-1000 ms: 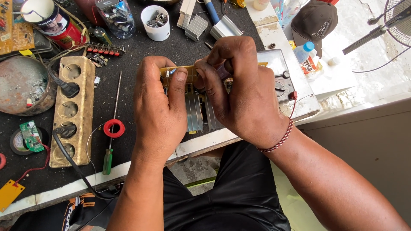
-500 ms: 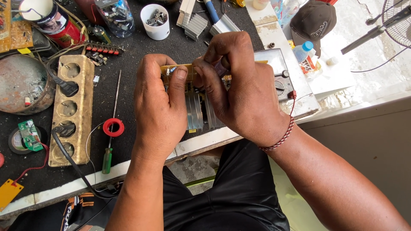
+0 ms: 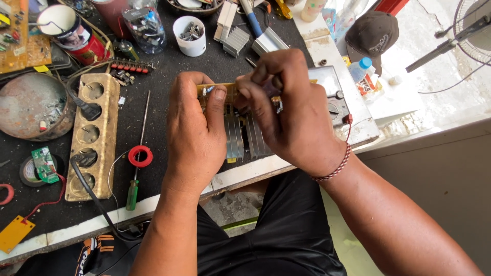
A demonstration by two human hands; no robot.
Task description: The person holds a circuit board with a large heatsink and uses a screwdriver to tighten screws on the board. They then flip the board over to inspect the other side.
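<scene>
- The left hand [image 3: 197, 130] grips the left end of a yellow circuit board [image 3: 225, 92], thumb pressed on its near face, fingers curled behind it.
- The right hand [image 3: 286, 110] is closed over the right part of the board, fingertips pinched on something small at its top edge; what they pinch is hidden.
- The board is held just above the middle of the worktop [image 3: 169, 66], tilted up on edge, with ribbed grey heat sinks [image 3: 240, 138] hanging below it at 6 o'clock.
- A red-and-white braided band [image 3: 335, 166] circles the right wrist.
- At 9 o'clock of the left hand lies a green-handled screwdriver [image 3: 137, 153], with a red ring [image 3: 140, 156] over its shaft.
- Further at 9 o'clock lies a tan socket strip [image 3: 92, 135], with two black plugs in it.
- At 12 o'clock of the hands stands a white cup [image 3: 189, 36] of metal bits.
- At 10 o'clock stands a red can [image 3: 69, 33].
- At 9 o'clock by the worktop's left edge sits a rusty round tin [image 3: 30, 105].
- At 2 o'clock lies a dark cap [image 3: 373, 36], with a small blue-capped bottle [image 3: 360, 69] just near of it.
</scene>
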